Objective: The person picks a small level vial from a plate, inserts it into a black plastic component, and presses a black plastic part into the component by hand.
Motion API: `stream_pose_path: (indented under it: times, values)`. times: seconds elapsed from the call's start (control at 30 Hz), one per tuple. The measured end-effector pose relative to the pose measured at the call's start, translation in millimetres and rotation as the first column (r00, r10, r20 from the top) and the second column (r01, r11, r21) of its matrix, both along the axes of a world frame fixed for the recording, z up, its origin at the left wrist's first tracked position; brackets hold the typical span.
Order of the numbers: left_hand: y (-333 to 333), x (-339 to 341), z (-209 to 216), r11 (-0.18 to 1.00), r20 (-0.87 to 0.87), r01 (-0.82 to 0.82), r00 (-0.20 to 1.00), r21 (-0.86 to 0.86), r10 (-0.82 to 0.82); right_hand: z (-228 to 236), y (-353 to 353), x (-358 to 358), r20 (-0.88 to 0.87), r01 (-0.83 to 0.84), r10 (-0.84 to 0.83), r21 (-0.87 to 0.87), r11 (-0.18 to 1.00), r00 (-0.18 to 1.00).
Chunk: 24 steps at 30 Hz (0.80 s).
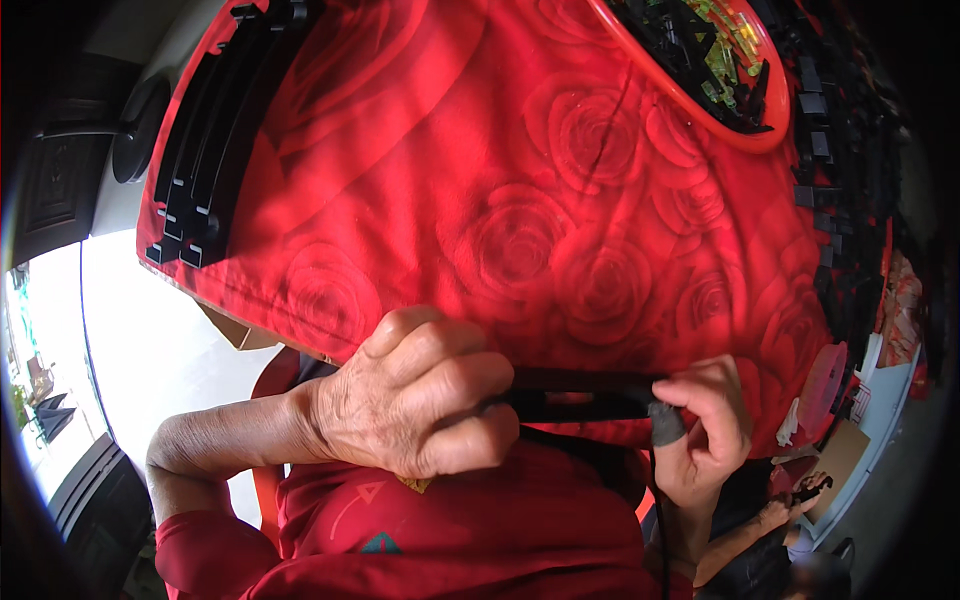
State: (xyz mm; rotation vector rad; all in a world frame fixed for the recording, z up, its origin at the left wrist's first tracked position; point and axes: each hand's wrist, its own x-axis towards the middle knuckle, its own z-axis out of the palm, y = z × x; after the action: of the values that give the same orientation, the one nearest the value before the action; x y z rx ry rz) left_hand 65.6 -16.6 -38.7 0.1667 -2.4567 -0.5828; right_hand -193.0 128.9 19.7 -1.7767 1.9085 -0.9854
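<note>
In front of my body, a long black plastic strip (590, 403) with a slot along it is stretched between my two hands, near the table's front edge. My left hand (430, 390) is closed in a fist around its left end, which the fingers hide. At the other end, my right hand (712, 415) pinches the strip between thumb and fingers. Grey tape wraps that thumb. Below the right hand a thin dark cord (657, 500) hangs down.
A red flowered cloth (430, 190) covers the table. Several black strips (225, 140) lie stacked at the left edge. At the far right stands a red basin (765, 141) of small yellow-green and black pieces. Black parts (825, 195) crowd the right edge. Another person's hand (785, 508) shows lower right.
</note>
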Motion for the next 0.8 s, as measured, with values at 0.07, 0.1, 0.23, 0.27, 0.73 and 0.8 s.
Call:
stream_pose_path:
  times: [0.07,0.1,0.23,0.27,0.73,0.8]
  values:
    - [4.7,-3.9,1.3,0.989,-0.038,-0.091,0.995,-0.117,0.087,3.1,3.9,4.3,0.006,-0.015,0.015,-0.002,1.0,1.0]
    - [3.8,-6.4,-0.3,0.99,-0.041,-0.091,0.995,-0.112,0.086,6.3,4.1,5.7,-0.019,0.008,-0.007,0.01,1.0,1.0]
    - [5.6,-4.6,-1.6,0.989,-0.002,-0.086,0.996,-0.123,0.086,5.5,4.6,5.9,-0.035,-0.028,0.029,0.033,0.999,0.999]
    - [6.7,-2.7,-0.6,0.988,0.003,-0.079,0.997,-0.135,0.08,5.1,6.4,7.2,-0.034,-0.026,0.027,0.036,0.999,0.999]
    - [0.2,-2.3,7.7,0.999,0.121,-0.017,0.993,0.028,0.013,-21.9,7.2,11.8,-0.162,-0.03,0.017,-0.077,0.997,0.987]
    - [-1.2,-0.4,9.1,1.0,0.132,0.018,0.991,-0.013,-0.016,-24.2,7.5,13.8,-0.115,-0.021,0.01,-0.1,0.995,0.993]
